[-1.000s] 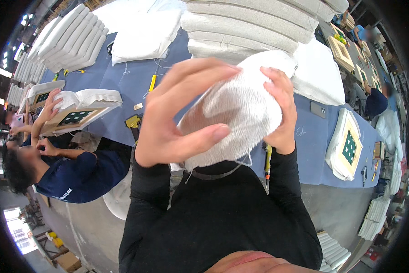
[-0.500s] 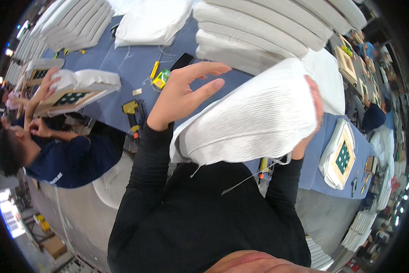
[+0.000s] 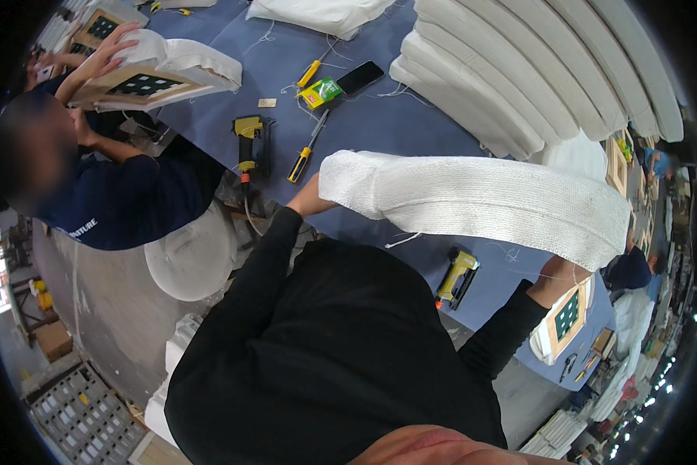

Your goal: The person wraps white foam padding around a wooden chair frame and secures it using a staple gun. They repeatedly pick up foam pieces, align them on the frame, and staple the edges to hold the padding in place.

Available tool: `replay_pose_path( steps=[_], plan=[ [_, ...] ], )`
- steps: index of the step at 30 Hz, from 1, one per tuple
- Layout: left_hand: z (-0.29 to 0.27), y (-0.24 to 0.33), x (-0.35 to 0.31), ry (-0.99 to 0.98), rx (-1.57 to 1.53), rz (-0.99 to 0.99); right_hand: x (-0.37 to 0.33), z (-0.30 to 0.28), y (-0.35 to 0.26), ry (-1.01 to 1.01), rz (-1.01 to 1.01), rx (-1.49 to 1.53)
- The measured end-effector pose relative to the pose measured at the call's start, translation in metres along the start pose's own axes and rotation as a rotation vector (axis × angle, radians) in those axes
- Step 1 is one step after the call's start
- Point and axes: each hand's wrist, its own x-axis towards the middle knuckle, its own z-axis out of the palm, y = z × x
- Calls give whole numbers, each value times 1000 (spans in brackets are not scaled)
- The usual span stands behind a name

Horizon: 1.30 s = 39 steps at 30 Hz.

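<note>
Well, my left hand (image 3: 311,198) and right hand (image 3: 562,279) support white fabric (image 3: 488,198); whether spread or pinching, I can't tell

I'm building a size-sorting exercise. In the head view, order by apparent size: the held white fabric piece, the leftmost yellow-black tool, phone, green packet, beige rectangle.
1. White fabric piece, perhaps enlarged by nearness
2. Yellow-black tool
3. Phone and green packet: too alike to rank
4. Beige rectangle

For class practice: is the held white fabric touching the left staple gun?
Apart: the head view shows blue tabletop between the held white fabric and left staple gun.
</note>
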Motion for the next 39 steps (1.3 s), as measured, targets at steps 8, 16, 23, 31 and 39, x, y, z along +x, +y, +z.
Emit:
replay_pose_path(
  steps=[8, 16, 23, 31, 39],
  plan=[
    [21, -21, 29, -46, -49, -43, 7, -6, 6, 106, 96, 259],
    [-134, 252, 72, 62, 58, 225, -31, -47, 32, 325, 492, 765],
    [-127, 317, 83, 193, -36, 307, -81, -3, 56, 367, 492, 274],
    [-110, 333, 89, 196, 23, 412, 14, -16, -69, -402, -228, -158],
    [-86, 393, 99, 537, 240, 748, 4, 5, -80, -299, -320, -246]
  ],
)
